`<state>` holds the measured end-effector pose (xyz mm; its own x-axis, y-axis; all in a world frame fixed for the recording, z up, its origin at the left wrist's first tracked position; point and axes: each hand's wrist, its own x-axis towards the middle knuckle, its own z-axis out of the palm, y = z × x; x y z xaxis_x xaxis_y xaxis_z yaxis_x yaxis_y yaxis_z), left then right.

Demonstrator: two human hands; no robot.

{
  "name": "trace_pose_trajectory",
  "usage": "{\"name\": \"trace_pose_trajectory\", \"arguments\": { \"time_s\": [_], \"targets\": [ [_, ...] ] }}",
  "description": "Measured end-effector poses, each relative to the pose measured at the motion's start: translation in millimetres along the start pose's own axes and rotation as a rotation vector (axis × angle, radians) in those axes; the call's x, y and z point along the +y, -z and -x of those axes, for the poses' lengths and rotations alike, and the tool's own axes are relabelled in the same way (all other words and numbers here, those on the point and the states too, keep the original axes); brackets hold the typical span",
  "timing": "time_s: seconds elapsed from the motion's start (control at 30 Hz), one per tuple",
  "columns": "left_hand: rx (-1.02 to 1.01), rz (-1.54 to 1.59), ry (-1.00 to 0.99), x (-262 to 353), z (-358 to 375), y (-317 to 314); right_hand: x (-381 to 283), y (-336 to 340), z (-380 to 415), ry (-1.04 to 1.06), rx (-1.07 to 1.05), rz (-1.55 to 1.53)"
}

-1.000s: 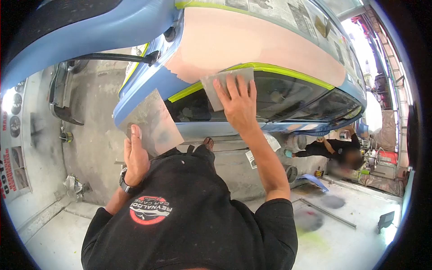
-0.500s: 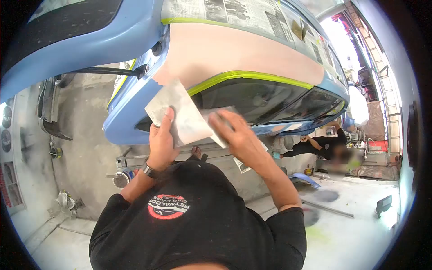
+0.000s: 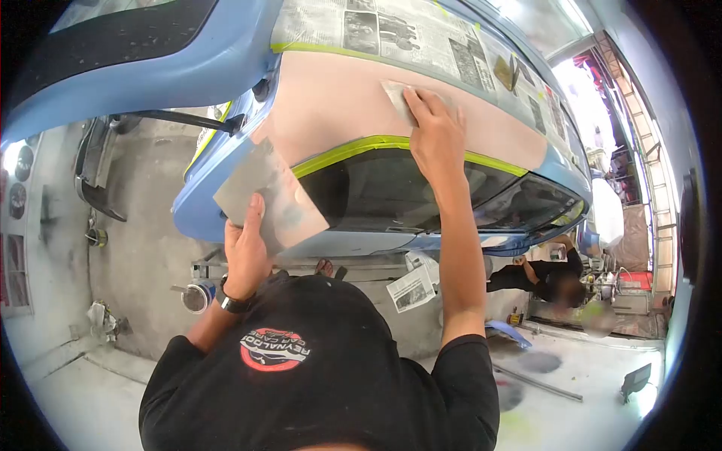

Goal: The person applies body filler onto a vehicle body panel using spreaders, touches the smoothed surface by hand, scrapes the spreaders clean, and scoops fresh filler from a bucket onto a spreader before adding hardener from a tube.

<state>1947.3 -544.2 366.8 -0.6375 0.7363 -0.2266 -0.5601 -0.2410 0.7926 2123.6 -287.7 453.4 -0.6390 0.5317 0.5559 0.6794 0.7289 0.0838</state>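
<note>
My left hand grips a flat, pale square plate by its near edge, thumb on top; greyish smears show on it. Farther out, my right hand lies over a thin, pale spreader, its fingers pressing it against the pinkish strip along the blue car's roof edge. Part of the spreader is hidden under the fingers. Yellow-green tape borders the strip above the dark side window, and newspaper covers the roof beyond.
The raised blue tailgate with its strut is at upper left. A can stands low at left. Newspaper hangs below the car. Another person in black is at right. A lamp stands lower right.
My right hand has moved away from the plate, up and outward onto the pinkish strip with the spreader. My left hand and the plate have shifted slightly left and down.
</note>
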Motion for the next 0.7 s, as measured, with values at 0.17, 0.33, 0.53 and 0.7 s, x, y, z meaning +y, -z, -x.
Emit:
{"name": "trace_pose_trajectory", "arguments": {
  "time_s": [0.17,0.33,0.53,0.7],
  "targets": [
    [0.126,-0.003,0.058,2.6,16.1,0.8,4.4,-6.9,2.3,0.087,-0.058,-0.051],
    [0.146,-0.038,0.055,-2.1,14.8,3.2,10.3,-24.5,41.4,0.205,-0.037,0.044],
    [0.140,-0.114,0.014,-3.7,17.1,-4.2,28.5,-55.4,75.9,0.276,0.030,0.100],
    [0.177,-0.090,0.002,-3.4,24.4,-15.2,33.3,-58.7,86.3,0.285,0.073,0.079]
  ]
}}
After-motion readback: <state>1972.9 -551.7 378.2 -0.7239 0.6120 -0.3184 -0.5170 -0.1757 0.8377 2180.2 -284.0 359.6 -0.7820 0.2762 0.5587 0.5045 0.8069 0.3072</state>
